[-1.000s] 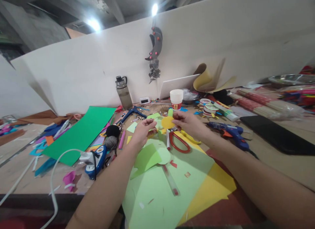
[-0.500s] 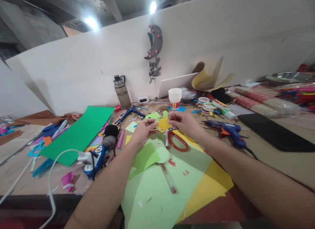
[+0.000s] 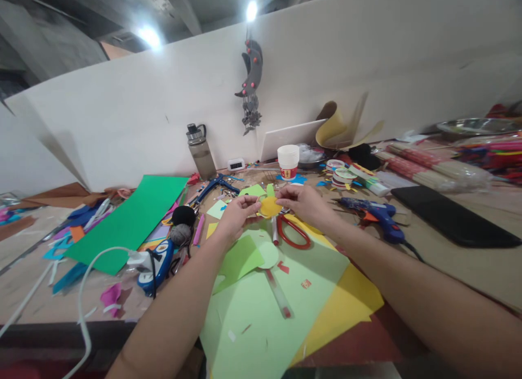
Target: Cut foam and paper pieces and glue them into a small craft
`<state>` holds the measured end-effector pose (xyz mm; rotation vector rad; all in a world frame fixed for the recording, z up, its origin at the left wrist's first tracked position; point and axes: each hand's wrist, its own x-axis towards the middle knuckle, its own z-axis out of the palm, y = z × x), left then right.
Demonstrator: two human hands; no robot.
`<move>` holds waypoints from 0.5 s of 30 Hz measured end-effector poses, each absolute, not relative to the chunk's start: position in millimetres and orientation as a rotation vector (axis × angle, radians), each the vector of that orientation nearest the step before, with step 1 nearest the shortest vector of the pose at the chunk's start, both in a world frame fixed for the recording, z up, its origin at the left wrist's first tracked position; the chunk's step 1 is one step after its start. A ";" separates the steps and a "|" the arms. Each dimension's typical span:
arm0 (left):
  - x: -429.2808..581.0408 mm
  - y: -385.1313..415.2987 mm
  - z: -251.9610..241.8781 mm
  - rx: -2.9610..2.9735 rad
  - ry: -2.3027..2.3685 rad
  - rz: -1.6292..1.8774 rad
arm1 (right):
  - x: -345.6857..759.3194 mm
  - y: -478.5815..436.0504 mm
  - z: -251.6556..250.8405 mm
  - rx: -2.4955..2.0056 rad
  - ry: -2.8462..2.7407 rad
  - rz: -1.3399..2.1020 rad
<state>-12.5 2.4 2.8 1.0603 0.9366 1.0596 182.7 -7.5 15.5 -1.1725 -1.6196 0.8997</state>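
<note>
Between my two hands is a small round yellow piece (image 3: 271, 206), raised over the table; it looks like cut felt or paper. My left hand (image 3: 241, 215) pinches its left edge between thumb and fingers. At its right edge, my right hand (image 3: 299, 200) pinches it the same way. Beneath lie a large pale green sheet (image 3: 261, 335), a brighter green piece (image 3: 240, 262) and a pale green disc (image 3: 269, 253). Red-handled scissors (image 3: 294, 233) rest just below my right hand, their blades mostly hidden. A clear pen (image 3: 279, 294) lies nearer to me.
A blue glue gun (image 3: 377, 216) and a black slab-like object (image 3: 452, 216) lie to the right. Paper cups (image 3: 288, 162) and a water bottle (image 3: 201, 152) stand at the back. On the left are a green sheet (image 3: 134, 221), yarn balls (image 3: 182, 221) and a white cable (image 3: 84, 314).
Both hands keep their pinch on the yellow piece, which looks tilted slightly differently. The whole view has shifted a little.
</note>
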 end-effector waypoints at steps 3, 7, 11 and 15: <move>-10.7 1.6 2.6 1.050 0.931 1.070 | 181.0 -8.2 13.6 -1.179 -1.585 0.882; -8.9 1.5 0.9 1.042 0.919 1.088 | 179.4 -9.7 11.1 -1.200 -1.545 0.878; -8.1 1.8 -0.4 1.048 0.924 1.099 | 177.7 -8.7 7.5 -1.208 -1.530 0.865; -6.6 0.9 0.6 1.040 0.927 1.111 | 175.9 -5.6 2.0 -1.199 -1.530 0.820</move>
